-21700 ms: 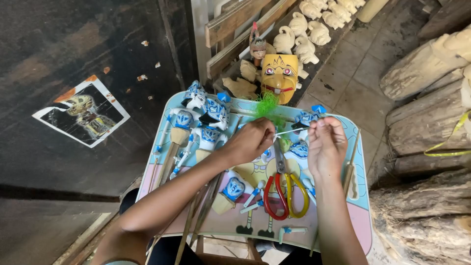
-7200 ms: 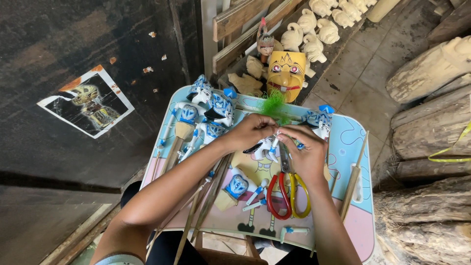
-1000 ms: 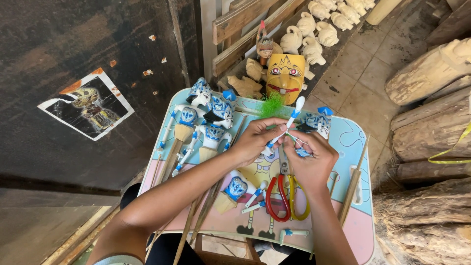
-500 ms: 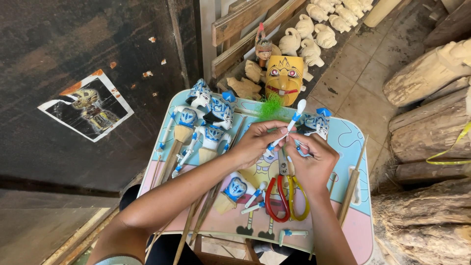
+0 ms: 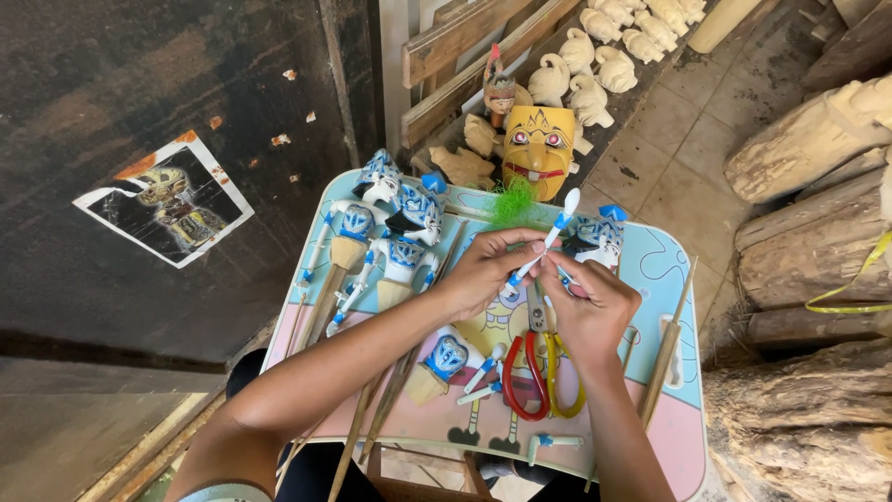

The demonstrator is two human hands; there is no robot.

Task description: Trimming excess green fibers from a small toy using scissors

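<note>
**Two hands working a small blue-and-white puppet arm over a lap tray**

Head view, looking down. The left hand point(image 5: 485, 272) was closed in a pinch on a slender blue-and-white puppet arm point(image 5: 544, 246), which slanted up and to the right from the fingertips, its pale rounded end pointing towards the far edge of the tray. The right hand point(image 5: 590, 307) met it from the other side, its fingers curled around the lower part of the same piece; exactly what the right fingertips gripped could not be told, since the fingers hid it. Both hands were held above the middle of a pastel blue-and-pink tray point(image 5: 671, 279) resting over the person's lap.

Directly beneath the hands lay a pair of scissors point(image 5: 541, 372) with one red and one yellow handle loop, blades pointing away from the person. On the left half of the tray lay a cluster of blue-faced stick puppets point(image 5: 390, 228), their wooden rods running towards the near edge. Another puppet head point(image 5: 595, 237) lay just beyond the right hand, and one more puppet point(image 5: 444, 363) lay near the scissors under the left forearm. A tuft of green fibre point(image 5: 513, 200) sat at the far rim. Thin wooden sticks point(image 5: 669, 335) lay along the tray's right side. Beyond the tray stood a yellow carved mask point(image 5: 539, 149) and a row of unpainted carved figures point(image 5: 585, 70); logs point(image 5: 808, 223) were stacked to the right.
</note>
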